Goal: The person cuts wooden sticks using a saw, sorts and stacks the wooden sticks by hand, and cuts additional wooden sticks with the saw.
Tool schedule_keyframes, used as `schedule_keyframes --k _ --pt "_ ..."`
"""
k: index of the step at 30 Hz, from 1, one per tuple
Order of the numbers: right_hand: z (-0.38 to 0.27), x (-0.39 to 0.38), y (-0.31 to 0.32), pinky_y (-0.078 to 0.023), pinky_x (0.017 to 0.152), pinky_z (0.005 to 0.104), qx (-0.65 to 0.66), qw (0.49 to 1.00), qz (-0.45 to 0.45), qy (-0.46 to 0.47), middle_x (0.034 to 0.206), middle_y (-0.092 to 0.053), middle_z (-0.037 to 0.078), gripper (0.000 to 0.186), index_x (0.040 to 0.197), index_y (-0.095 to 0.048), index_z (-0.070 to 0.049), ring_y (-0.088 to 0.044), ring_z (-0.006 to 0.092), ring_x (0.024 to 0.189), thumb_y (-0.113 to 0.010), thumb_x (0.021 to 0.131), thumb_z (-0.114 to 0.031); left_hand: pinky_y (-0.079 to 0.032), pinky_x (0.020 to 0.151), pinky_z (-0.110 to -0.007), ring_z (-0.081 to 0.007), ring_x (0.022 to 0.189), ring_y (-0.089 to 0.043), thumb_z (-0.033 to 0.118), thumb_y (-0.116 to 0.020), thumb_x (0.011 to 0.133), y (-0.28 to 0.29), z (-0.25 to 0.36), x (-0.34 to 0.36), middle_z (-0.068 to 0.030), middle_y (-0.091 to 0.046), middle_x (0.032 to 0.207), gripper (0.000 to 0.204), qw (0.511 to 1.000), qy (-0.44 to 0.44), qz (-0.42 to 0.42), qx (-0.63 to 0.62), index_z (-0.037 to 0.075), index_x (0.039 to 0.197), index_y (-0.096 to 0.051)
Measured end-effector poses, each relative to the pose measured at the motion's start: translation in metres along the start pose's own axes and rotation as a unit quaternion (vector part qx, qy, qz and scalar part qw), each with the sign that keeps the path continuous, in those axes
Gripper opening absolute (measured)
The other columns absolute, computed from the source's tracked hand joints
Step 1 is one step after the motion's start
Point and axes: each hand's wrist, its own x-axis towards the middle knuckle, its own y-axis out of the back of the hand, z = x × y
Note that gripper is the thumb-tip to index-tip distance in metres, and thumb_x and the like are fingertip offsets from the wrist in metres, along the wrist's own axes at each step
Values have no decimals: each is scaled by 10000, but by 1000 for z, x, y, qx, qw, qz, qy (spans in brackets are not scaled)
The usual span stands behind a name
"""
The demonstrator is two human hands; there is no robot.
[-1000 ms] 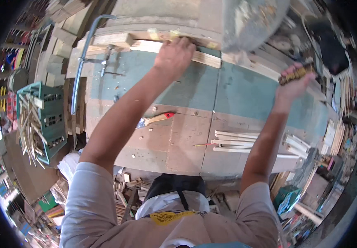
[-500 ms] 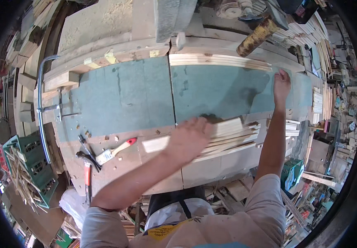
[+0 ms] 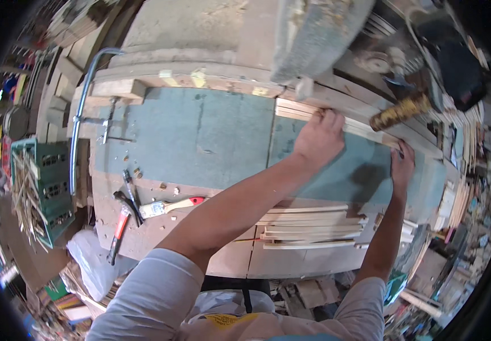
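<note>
Light wooden strips (image 3: 295, 109) lie side by side along the wooden rail at the back of the grey-green bench panel. My left hand (image 3: 320, 136) is closed over them near their middle, its fingers bent down on the strips. At their right end, my right hand (image 3: 403, 165) pinches the end of a strip between thumb and fingers. How many strips each hand grips is hidden. Nearer to me, below my left forearm, a loose pile of similar strips (image 3: 311, 230) rests on the bench's front edge.
A paintbrush (image 3: 171, 207), a red-handled hammer (image 3: 120, 227) and small wood bits lie at the left front. A bar clamp (image 3: 77, 122) stands at the bench's left end. Behind the rail lies a yellowish, stained cylinder (image 3: 400, 111). A green crate (image 3: 49, 187) holds thin sticks.
My left hand has moved from the near pile to the strips at the back rail. The slanted strip under it has left the pile. My right hand now touches the strips' end.
</note>
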Motion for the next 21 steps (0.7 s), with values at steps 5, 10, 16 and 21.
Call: schedule_keyframes --k 5,10,16,21 --pt "-60 -2 -7 -466 1065 424 29 999 0 19 1312 -646 162 366 1270 -693 -53 -611 338 1225 -714 931 -188 -491 847 -379 -260 1029 -582 175 -671 809 16 -39 -23 -78 -616 1035 173 1000 -4 27 11 51 886 -763" --pt "-130 -10 -20 -488 1032 413 51 998 10 23 1292 -660 164 349 1260 -689 -29 -629 342 1182 -709 952 -191 -494 829 -373 -235 991 -589 175 -665 812 41 -95 -65 -52 -621 1030 177 999 20 26 24 52 905 -751" --pt "-233 -13 -39 -499 1005 389 153 988 -7 -6 1291 -662 155 327 1245 -697 -37 -638 311 1172 -715 940 -155 -468 828 -348 -192 1003 -564 191 -621 850 82 -179 -116 -14 -595 1057 289 993 65 18 93 72 1089 -730" --pt "-290 -19 -38 -490 1033 389 167 985 -33 -20 1367 -630 167 346 1273 -689 -50 -606 309 1256 -699 933 -116 -458 836 -337 -184 1030 -548 205 -610 864 88 -203 -142 -7 -575 1073 339 986 128 3 106 109 1169 -721"
